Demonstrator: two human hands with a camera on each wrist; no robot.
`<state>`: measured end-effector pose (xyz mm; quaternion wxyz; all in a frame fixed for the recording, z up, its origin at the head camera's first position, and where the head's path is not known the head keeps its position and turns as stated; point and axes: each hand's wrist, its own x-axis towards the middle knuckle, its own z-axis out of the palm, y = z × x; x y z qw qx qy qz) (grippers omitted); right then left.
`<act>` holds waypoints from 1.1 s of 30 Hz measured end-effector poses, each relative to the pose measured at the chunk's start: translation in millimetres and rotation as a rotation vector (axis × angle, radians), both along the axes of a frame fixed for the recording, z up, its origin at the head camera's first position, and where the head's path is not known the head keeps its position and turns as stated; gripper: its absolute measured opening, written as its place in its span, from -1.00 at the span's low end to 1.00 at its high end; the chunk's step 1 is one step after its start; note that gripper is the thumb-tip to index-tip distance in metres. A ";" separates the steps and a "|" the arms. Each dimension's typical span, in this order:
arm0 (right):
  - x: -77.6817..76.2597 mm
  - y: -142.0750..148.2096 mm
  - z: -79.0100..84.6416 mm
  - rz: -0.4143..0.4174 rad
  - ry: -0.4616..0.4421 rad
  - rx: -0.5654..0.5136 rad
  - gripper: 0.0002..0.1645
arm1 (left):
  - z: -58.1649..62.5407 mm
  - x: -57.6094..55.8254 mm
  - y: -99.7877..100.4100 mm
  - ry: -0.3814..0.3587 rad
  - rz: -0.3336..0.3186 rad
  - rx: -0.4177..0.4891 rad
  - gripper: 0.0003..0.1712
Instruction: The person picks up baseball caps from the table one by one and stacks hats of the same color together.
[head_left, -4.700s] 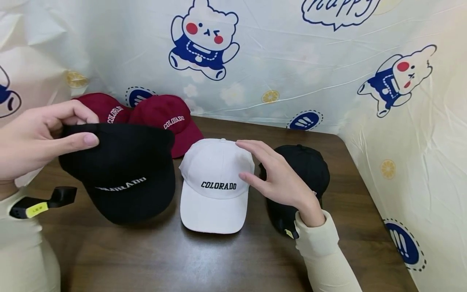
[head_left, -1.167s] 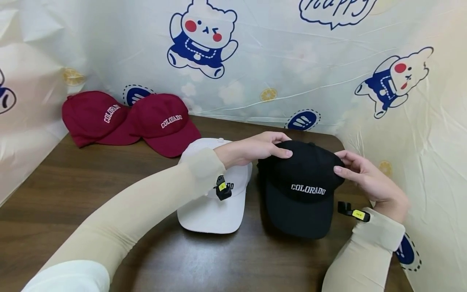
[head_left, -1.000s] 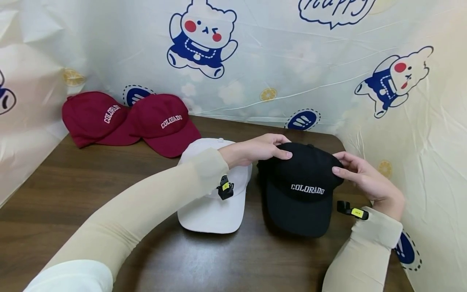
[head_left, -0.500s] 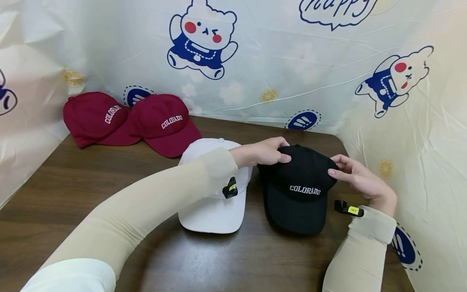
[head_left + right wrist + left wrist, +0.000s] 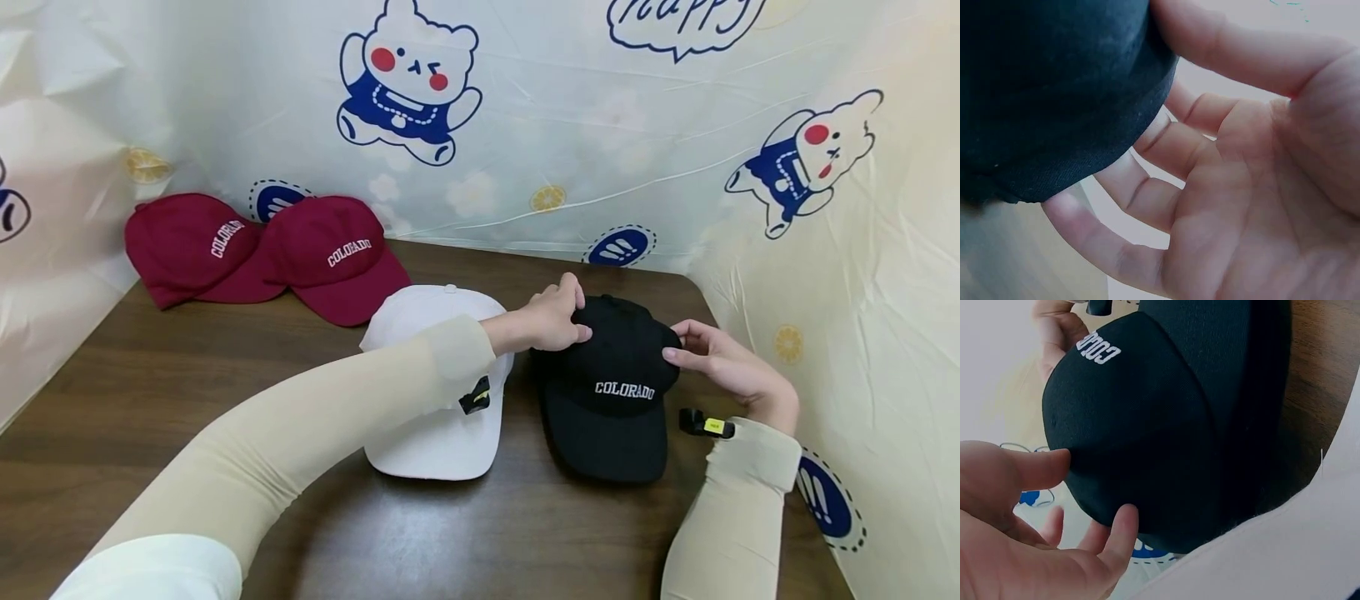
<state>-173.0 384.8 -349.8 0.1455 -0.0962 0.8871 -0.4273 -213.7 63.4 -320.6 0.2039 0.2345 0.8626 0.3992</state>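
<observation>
A black baseball cap lettered COLORADO faces forward on the table's right side, over a second black cap that it hides. At its left side is my left hand, index finger raised off the crown. In the left wrist view, that hand's spread fingers are right at the cap's fabric. On the other side my right hand holds the cap's edge, thumb in front and the other fingers behind. The right wrist view shows the thumb against the dark crown. A white cap lies partly hidden under my left forearm.
Two dark red caps sit overlapping at the back left of the brown wooden table. A patterned cloth with cartoon bears hangs behind and along both sides. My left sleeve crosses in front of the white cap.
A black cap, earlier held up at the left by my left hand, now sits over the other black cap on the right. Since then it has lowered slightly, and my left fingers have loosened.
</observation>
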 end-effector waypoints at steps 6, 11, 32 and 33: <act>-3.3 0.4 -3.3 -0.033 -0.023 0.008 -0.54 | -1.5 2.9 4.5 0.033 -0.026 -0.074 -0.69; -4.0 -2.2 -3.5 -0.059 -0.038 0.037 -0.48 | -4.7 4.0 6.5 0.084 -0.037 -0.110 -0.65; -5.5 -3.7 -3.1 -0.092 -0.044 0.021 -0.36 | 0.2 9.3 6.9 0.146 -0.119 -0.219 -0.44; -5.1 -4.2 -2.2 -0.092 -0.045 0.022 -0.36 | 0.1 9.2 6.6 0.144 -0.121 -0.216 -0.44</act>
